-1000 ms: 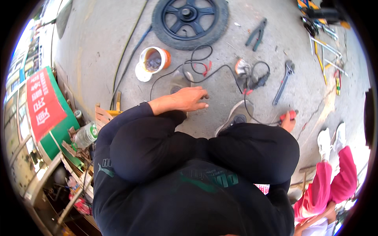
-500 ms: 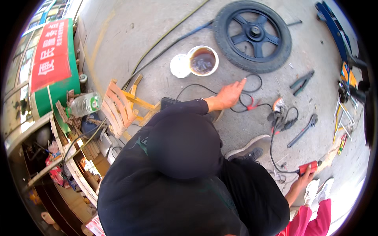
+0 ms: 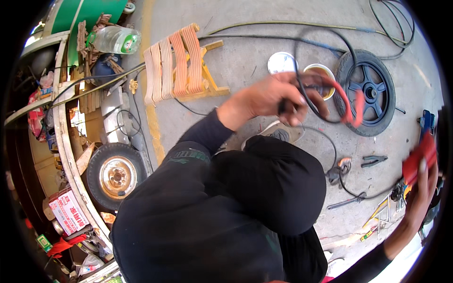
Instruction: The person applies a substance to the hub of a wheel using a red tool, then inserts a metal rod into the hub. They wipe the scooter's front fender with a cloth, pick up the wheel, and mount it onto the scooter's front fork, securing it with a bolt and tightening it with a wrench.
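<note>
In the head view, the left hand [image 3: 281, 96] is curled about a loop of black cable [image 3: 300, 86], held above the floor [image 3: 264, 12] well in from its yellow-striped left edge; motion blur hides the exact finger contact. A red lead [image 3: 347, 101] hangs on the loop's right side, away from the wrist, overlapping the tyre of the spoked wheel [image 3: 373, 93] in the picture. The white tub [image 3: 325, 70] and its lid [image 3: 282, 62] stand on the floor just past this hand.

Well apart, toward the floor's right edge, the right hand [image 3: 422, 186] grips a blurred red tool [image 3: 419, 158], its long axis slanting from lower left to upper right. So the tool lies rightward of the loop and closer to the wearer; the left hand is the nearer to the red lead. Pliers [image 3: 374, 161] and a wrench [image 3: 347, 201] lie on the floor between the wearer's knee and the tool.
</note>
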Action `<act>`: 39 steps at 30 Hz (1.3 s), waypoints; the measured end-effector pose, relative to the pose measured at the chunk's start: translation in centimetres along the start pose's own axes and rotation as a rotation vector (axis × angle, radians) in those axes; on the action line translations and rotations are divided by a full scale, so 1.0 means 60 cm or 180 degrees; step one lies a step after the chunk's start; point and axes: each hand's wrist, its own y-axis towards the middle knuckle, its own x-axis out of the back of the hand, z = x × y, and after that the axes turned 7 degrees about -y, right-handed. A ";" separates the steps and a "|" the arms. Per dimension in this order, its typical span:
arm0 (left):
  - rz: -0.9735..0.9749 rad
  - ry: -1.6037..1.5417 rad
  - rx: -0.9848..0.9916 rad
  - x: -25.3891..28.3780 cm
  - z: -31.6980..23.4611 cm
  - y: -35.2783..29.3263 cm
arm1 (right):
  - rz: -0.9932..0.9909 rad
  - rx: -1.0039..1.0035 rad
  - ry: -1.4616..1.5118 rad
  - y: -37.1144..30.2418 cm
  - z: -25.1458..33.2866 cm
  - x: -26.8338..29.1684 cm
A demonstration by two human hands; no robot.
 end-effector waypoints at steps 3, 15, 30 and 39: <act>0.0059 0.0343 -0.0268 0.019 -0.072 -0.060 | 0.0481 0.0522 -0.0055 0.075 0.132 -0.130; -0.1693 0.1161 -0.1506 0.088 0.000 -0.128 | 0.1708 -0.0200 0.1937 0.096 0.150 -0.599; -0.2422 0.2830 0.0080 0.344 0.109 -0.221 | 0.1033 0.0760 -0.0948 -0.006 -0.141 -0.599; -0.2484 0.4742 -0.0116 0.369 0.185 -0.205 | 0.0845 -0.0500 -0.1689 0.004 -0.346 -0.565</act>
